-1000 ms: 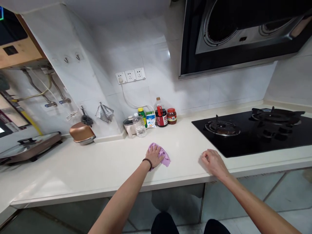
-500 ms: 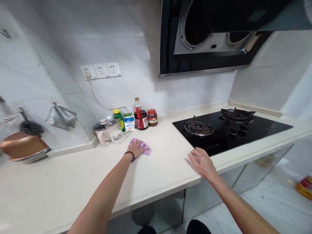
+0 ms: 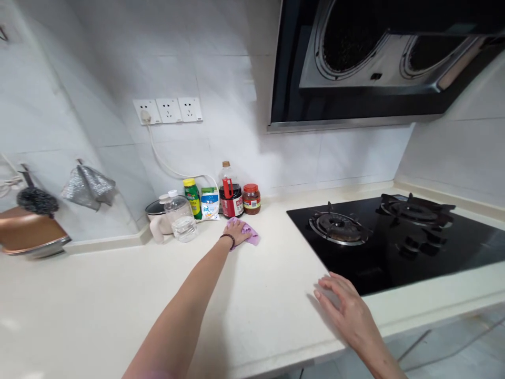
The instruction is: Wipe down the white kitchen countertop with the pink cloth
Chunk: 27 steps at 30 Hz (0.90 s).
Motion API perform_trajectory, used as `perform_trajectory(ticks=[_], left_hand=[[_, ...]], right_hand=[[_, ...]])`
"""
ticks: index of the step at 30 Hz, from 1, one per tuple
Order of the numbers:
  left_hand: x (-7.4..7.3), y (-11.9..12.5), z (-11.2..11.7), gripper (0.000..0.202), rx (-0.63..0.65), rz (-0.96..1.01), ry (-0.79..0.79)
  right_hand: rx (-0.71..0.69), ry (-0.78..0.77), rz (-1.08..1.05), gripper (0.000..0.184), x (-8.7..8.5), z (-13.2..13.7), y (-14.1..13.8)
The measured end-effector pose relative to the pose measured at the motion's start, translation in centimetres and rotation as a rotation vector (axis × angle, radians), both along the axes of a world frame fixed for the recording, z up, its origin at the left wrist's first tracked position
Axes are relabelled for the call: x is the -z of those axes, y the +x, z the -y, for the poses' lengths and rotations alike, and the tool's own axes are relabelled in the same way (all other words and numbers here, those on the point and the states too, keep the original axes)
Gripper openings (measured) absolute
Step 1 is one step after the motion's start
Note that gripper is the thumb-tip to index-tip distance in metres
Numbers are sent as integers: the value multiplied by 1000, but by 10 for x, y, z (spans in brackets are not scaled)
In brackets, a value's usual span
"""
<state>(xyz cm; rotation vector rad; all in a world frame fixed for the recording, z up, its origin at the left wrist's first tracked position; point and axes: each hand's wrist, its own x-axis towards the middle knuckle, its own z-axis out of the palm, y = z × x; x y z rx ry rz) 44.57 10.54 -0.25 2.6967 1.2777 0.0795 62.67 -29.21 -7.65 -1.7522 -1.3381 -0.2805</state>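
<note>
My left hand (image 3: pixel 235 231) presses a crumpled purple cloth (image 3: pixel 252 236) onto the white countertop (image 3: pixel 272 284), its fingers lying over the fabric. Just behind the cloth stand a dark sauce jar with a red label (image 3: pixel 231 202) and a red-lidded jar (image 3: pixel 251 200). At the front left corner of the black gas stove (image 3: pixel 379 266), my right hand (image 3: pixel 349 310) holds nothing. Its fingers are apart and slightly curved, low over the counter; whether it touches the surface I cannot tell.
Left of the cloth stand a clear plastic bottle (image 3: pixel 181 221), a pale electric pot (image 3: pixel 158 225), a green yellow-capped container (image 3: pixel 192 199) and a white-blue packet (image 3: pixel 210 205). A white cord (image 3: pixel 169 167) runs down from the sockets (image 3: pixel 168 110). The range hood (image 3: pixel 355 113) overhangs the stove.
My left hand and the purple cloth have moved right and a little back, closer to the jars. My right hand stays by the stove corner. The view has shifted nearer to the counter.
</note>
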Motion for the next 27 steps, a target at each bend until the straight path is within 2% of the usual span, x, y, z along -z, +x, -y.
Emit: perform_trajectory(ticks=[3, 6, 10, 14, 17, 21, 24, 27], left_hand=[[-1, 35, 1, 83, 86, 17, -8], [-2, 71, 14, 83, 154, 29, -34], [2, 112, 48, 85, 292, 0, -62], [7, 129, 86, 86, 407, -53, -56], [6, 122, 112, 88, 439, -60, -59], [4, 93, 142, 89, 511, -48, -75], [3, 58, 158, 87, 560, -34, -76], [1, 9, 163, 84, 574, -24, -71]], right_hand=[[6, -1, 1, 30, 3, -1, 3], [7, -11, -1, 32, 4, -2, 5], [8, -31, -13, 34, 3, -1, 7], [19, -107, -41, 37, 1, 0, 9], [20, -122, -38, 41, 0, 0, 11], [42, -129, -29, 44, -1, -1, 12], [53, -127, -7, 45, -1, -2, 13], [63, -131, 13, 47, -2, -3, 14]])
